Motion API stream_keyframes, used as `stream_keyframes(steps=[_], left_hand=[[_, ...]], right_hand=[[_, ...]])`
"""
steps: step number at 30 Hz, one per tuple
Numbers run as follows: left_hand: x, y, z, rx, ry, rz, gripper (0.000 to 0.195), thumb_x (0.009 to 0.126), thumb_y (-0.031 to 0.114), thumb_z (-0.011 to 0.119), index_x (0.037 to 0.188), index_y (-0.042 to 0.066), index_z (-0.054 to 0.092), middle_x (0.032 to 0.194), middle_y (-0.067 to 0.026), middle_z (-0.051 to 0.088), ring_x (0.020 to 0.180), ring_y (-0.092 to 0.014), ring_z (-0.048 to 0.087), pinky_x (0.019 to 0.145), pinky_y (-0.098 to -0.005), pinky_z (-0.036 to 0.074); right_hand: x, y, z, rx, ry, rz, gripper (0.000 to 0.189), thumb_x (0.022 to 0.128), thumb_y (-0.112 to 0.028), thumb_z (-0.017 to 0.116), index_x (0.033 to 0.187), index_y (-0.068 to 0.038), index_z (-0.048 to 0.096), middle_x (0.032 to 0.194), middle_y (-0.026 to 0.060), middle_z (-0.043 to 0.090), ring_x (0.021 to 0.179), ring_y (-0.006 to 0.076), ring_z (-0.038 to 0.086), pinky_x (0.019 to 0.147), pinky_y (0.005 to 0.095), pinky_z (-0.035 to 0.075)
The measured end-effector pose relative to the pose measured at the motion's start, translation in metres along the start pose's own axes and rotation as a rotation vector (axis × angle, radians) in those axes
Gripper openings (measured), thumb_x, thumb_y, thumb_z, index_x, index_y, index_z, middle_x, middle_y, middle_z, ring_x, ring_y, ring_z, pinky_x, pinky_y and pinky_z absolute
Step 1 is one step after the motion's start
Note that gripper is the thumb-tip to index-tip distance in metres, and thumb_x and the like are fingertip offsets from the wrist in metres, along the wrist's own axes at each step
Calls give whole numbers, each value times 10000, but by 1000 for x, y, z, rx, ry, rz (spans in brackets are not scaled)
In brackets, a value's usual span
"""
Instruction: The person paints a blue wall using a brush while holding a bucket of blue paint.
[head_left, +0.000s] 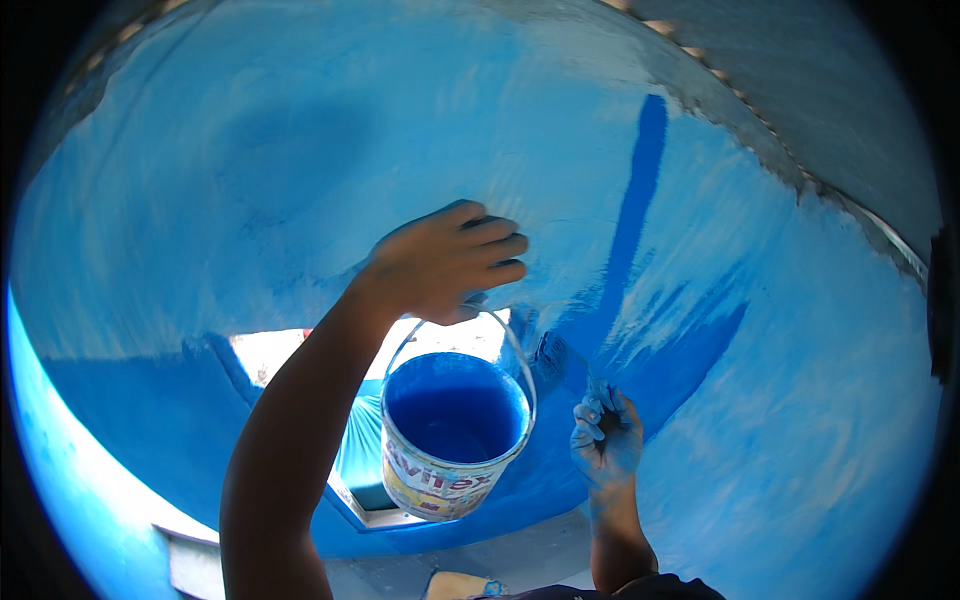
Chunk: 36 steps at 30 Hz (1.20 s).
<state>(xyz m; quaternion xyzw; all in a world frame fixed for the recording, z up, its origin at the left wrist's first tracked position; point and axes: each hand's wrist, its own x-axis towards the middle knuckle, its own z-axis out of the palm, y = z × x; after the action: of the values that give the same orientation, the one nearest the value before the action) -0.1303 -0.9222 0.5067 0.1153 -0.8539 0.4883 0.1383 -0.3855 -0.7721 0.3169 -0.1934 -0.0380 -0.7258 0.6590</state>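
Note:
My left hand (454, 259) is raised in front of the blue wall, with the wire handle of a paint bucket hooked at its thumb side. Below it hangs the white plastic bucket (442, 480), slightly tilted towards me, with blue paint (450, 435) inside and its outside smeared. Lower right, my right hand (609, 435), coated in blue paint, grips a small paint roller. Its dark blue, wet-looking roller head (551, 356) is by the wall, right of the bucket; whether it touches is unclear. My fingers mostly hide the roller's handle.
The wall (315, 195) carries patchy light blue, with darker fresh strokes (637, 202) at right. Behind the bucket is a bright window opening (270, 352) with teal cloth (364, 442). A grey corrugated roof (810, 90) meets the wall's top. A yellowish object (454, 585) lies below.

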Motion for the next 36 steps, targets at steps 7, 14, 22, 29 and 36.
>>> stream_keyframes(steps=[7, 14, 22, 29, 36], left_hand=[[-6, -3, 2, 61, -25, 14, 660, 742, 529, 839, 1280, 247, 581, 1457, -1, 555, 1359, -206, 486, 1082, -397, 409], [-5, -4, -9, 24, 28, 11, 513, 804, 485, 788, 1199, 214, 604, 1441, -17, 577, 1356, -205, 502, 1073, -391, 402], [-5, 0, -11, -7, 43, 1, 516, 833, 490, 773, 1219, 199, 594, 1425, -12, 576, 1300, -182, 521, 1043, -364, 410], [-6, -1, -15, 10, 31, 5, 529, 837, 499, 766, 1234, 205, 576, 1430, -2, 562, 1301, -172, 506, 1060, -363, 398], [-5, 1, -10, 50, 5, 6, 701, 785, 565, 809, 1329, 201, 560, 1444, 0, 548, 1325, -187, 475, 1058, -358, 382]], right_hand=[[23, -17, 24, -189, -78, -388, 372, 1099, -320, 513, 1202, 26, 603, 1090, 130, 650, 902, 180, 607, 639, 290, 562], [92, -62, 104, -742, -275, -939, 392, 974, -363, 729, 1135, -16, 642, 973, 111, 706, 827, 166, 680, 693, 325, 580], [155, -60, 181, -1206, -304, -1400, 360, 997, -362, 693, 974, -3, 710, 906, 115, 712, 822, 205, 696, 706, 381, 576], [161, -86, 176, -1555, -401, -1467, 429, 1016, -419, 653, 950, -1, 722, 846, 71, 648, 745, 186, 663, 634, 365, 544], [175, -86, 198, -1593, -425, -1494, 342, 1009, -331, 657, 878, -18, 704, 720, 24, 572, 594, 118, 433, 544, 335, 308]])
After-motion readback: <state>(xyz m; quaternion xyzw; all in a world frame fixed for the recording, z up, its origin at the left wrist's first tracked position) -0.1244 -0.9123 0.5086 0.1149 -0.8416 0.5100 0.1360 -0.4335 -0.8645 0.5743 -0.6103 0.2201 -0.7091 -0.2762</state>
